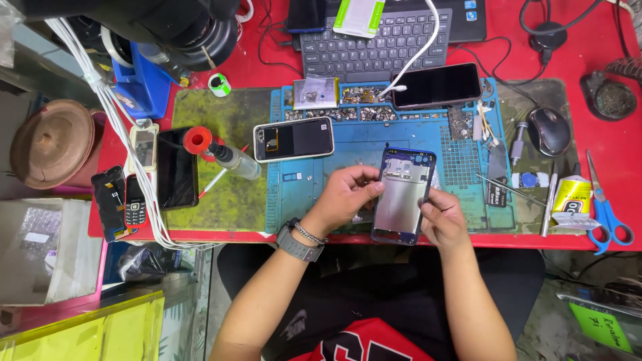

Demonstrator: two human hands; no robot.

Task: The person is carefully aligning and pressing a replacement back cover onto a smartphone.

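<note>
Both hands hold an opened blue-framed phone [402, 194] just above the near edge of the blue work mat [314, 190], over the red surface [568, 60]. The left hand [344, 197] grips the phone's left long edge, its fingers [371, 189] curled narrowly over the exposed inside, while the right hand [441, 217] cradles the lower right corner with fingers closed around the frame. The phone's long axis runs near to far, leaning slightly to the right at the far end; its camera end points away from the person and its open, silvery inside faces up. As a judgement, the hold looks light and sits at the very edge of the surface, so a slip could drop the phone into the lap or onto the floor. Fingertips pressing on the bare internals could also bend or smudge a delicate part. Small loose parts lie in the mat's far trays [361, 112], well apart from the hands, and a sleeve or wrist sweeping across could scatter them. Tweezers [508, 188] lie to the right, and a second phone [293, 139] lies flat to the far left of the hands
</note>
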